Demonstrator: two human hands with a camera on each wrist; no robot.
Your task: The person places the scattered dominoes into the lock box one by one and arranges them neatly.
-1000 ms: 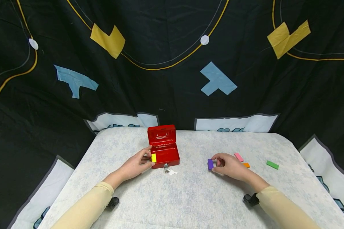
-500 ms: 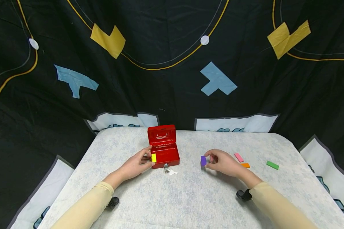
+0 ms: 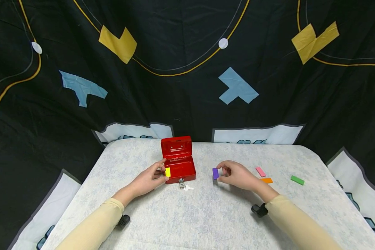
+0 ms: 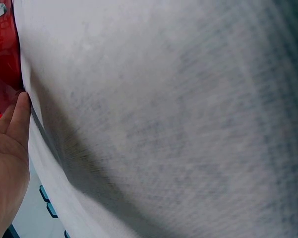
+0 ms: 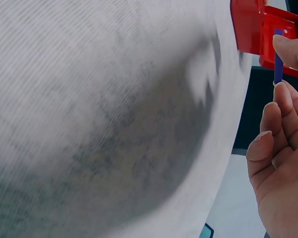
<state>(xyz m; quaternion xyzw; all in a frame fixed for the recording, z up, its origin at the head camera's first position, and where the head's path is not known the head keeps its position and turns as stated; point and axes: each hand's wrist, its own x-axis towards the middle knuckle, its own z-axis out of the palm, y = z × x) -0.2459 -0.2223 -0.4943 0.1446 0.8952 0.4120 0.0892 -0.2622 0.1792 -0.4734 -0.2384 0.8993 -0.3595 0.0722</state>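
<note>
A red metal cash box (image 3: 187, 173) stands on the table with its lid (image 3: 176, 147) raised, and a yellow block (image 3: 167, 172) is at its left end. My left hand (image 3: 147, 178) holds that end of the box, thumb at the front corner and a finger at the back corner. In the left wrist view its fingers (image 4: 21, 119) lie along the red side. My right hand (image 3: 239, 175) pinches a thin rectangular purple block (image 3: 215, 173) by its short ends, thumb on one and fingertips on the other. Shadow shows beneath it, right of the box.
A small padlock (image 3: 181, 183) hangs at the box's front, with keys (image 3: 188, 188) beside it. Pink (image 3: 260, 172), orange (image 3: 266, 180) and green (image 3: 297, 180) blocks lie farther right on the pale cloth-covered table (image 3: 203, 215). A dark curtain (image 3: 187, 114) stands behind.
My right hand has carried the purple block leftward and slightly away from me, closer to the cash box. The left hand and the box have stayed still.
</note>
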